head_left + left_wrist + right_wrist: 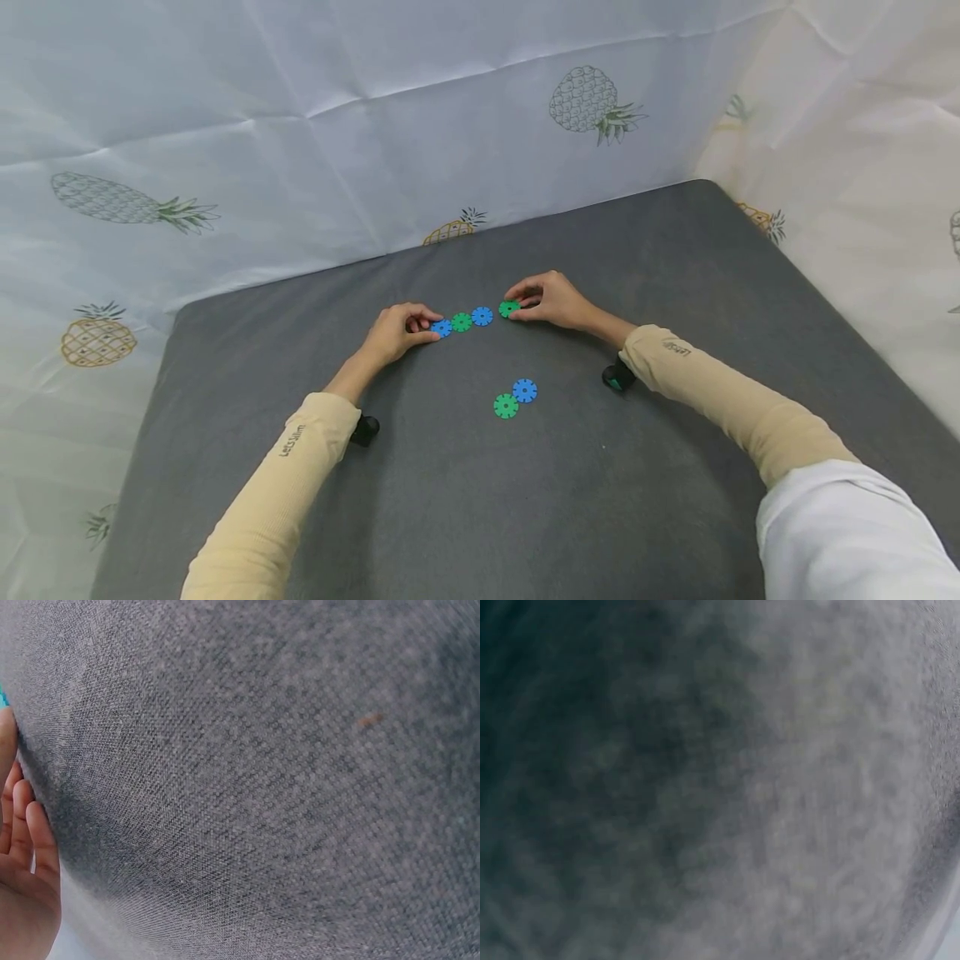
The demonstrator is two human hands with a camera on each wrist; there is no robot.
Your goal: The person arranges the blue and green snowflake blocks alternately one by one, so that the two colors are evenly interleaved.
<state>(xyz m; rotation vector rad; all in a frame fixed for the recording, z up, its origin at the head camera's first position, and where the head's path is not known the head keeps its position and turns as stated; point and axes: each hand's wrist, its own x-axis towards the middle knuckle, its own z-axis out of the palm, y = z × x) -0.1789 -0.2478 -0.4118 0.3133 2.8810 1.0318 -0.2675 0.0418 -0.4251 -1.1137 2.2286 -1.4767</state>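
Note:
Three notched plastic discs form a row in the head view: a blue disc [442,329] at the left end, a green disc [461,322] in the middle and another blue disc [482,316] on the right. My left hand [397,332] pinches the left-end blue disc between thumb and fingers. A second green disc [509,309] is pinched in my right hand [557,302], a small gap from the row's right end. The left wrist view catches part of my left hand [30,877] at its edge. The right wrist view is blurred and shows no hand.
Nearer to me on the grey cloth-covered table [450,500] lie a loose blue disc [525,390] and a loose green disc [506,406], edges touching or overlapping. White pineapple-print curtains [337,167] hang behind the table and along its sides.

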